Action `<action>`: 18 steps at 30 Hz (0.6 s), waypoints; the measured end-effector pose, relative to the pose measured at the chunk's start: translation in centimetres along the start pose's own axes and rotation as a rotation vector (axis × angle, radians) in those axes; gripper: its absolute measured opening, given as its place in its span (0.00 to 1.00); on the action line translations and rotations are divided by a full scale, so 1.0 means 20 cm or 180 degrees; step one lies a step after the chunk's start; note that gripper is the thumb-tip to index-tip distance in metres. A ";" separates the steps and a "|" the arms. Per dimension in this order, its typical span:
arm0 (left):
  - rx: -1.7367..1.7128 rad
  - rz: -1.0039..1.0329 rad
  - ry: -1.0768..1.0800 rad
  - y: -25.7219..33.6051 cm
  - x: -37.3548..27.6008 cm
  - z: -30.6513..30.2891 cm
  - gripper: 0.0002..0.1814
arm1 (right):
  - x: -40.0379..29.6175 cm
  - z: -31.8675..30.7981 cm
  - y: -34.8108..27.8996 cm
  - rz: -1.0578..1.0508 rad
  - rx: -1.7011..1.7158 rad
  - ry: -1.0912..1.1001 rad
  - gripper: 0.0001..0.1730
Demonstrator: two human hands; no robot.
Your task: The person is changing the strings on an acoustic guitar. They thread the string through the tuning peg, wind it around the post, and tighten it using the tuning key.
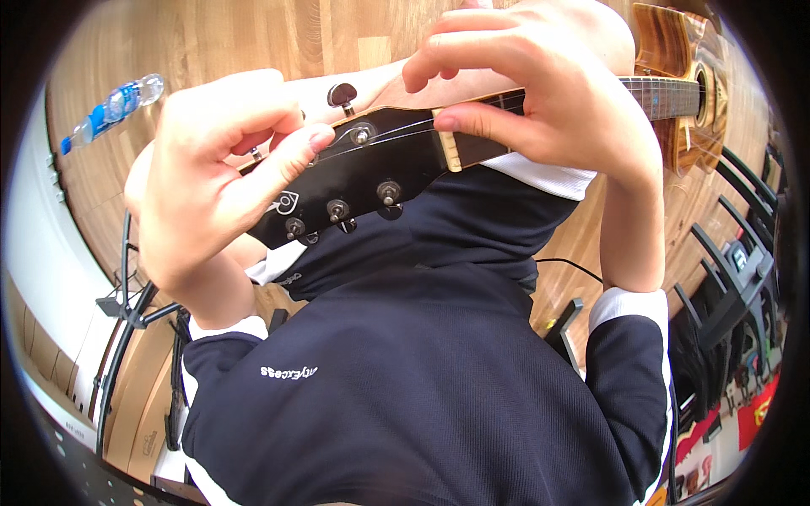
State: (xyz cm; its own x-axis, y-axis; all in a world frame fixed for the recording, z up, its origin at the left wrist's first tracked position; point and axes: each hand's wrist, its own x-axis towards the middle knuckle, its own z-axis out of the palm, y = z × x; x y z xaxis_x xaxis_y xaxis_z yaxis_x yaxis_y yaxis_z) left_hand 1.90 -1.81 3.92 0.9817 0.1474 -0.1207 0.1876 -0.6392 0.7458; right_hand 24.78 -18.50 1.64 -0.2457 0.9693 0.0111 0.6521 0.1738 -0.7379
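Note:
An acoustic guitar (690, 136) lies across my lap, its glossy wooden body far right and its black headstock (373, 164) before me. My left hand (221, 158) is at the headstock's far edge, thumb and index finger pinched on a thin guitar string (345, 149). A tuning peg (342, 95) with a dark button stands past those fingers. My right hand (531, 88) arches over the neck. Its thumb tip rests on the pale nut (453, 152); the other fingers are spread above the strings. Several near-side string posts (388, 191) carry no string.
A plastic bottle (114, 111) with a blue label lies on the wooden floor (266, 38). Black metal stand legs (131, 313) and a cardboard box (130, 411) are at left. At right are a black rack (737, 284) and a cable (569, 261).

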 end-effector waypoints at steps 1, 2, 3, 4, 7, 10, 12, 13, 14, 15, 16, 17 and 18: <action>0.0042 -0.0006 0.0116 0.00 -0.02 0.04 0.10 | -0.03 0.03 0.00 0.0062 0.0114 0.0206 0.13; 0.0083 -0.0013 0.0234 0.00 -0.03 0.07 0.10 | -0.07 0.07 0.01 0.0119 0.0233 0.0407 0.14; 0.0215 -0.0294 0.0313 0.04 -0.06 0.09 0.09 | -0.09 0.12 0.02 0.0136 0.0367 0.0588 0.15; 0.0313 -0.0284 0.0447 0.07 -0.09 0.11 0.08 | -0.10 0.13 0.02 0.0128 0.0281 0.0689 0.14; 0.0874 -0.0063 0.0549 0.16 -0.13 0.14 0.07 | -0.12 0.19 0.05 0.0031 0.0390 0.0934 0.12; 0.1545 -0.0130 0.0514 0.26 -0.18 0.22 0.06 | -0.13 0.22 0.05 0.0208 0.0455 0.1021 0.12; 0.1864 -0.0313 0.0422 0.33 -0.17 0.27 0.08 | -0.14 0.24 0.05 0.0273 0.0415 0.1081 0.11; 0.1967 -0.0267 0.0392 0.35 -0.16 0.29 0.09 | -0.14 0.24 0.05 0.0312 0.0393 0.1113 0.11; 0.2070 -0.0220 0.0359 0.36 -0.15 0.30 0.09 | -0.14 0.24 0.05 0.0282 0.0365 0.1143 0.11; 0.2092 -0.0144 0.0326 0.37 -0.13 0.30 0.09 | -0.14 0.24 0.05 0.0260 0.0339 0.1175 0.11; 0.2114 -0.0070 0.0292 0.38 -0.11 0.30 0.09 | -0.14 0.24 0.05 0.0240 0.0312 0.1207 0.11; 0.2124 0.0027 0.0156 0.39 -0.08 0.28 0.09 | -0.14 0.24 0.05 0.0160 0.0270 0.1260 0.10; 0.2134 0.0117 0.0015 0.39 -0.05 0.26 0.08 | -0.14 0.24 0.05 0.0077 0.0234 0.1313 0.10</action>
State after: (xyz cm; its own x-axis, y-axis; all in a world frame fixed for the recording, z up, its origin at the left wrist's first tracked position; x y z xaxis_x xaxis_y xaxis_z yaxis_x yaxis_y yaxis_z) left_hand 2.61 -10.85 6.56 0.9879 0.1189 -0.0991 0.1354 -0.9742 0.1808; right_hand 22.61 -21.85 -2.44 0.0867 0.9640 0.2514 0.5976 0.1517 -0.7874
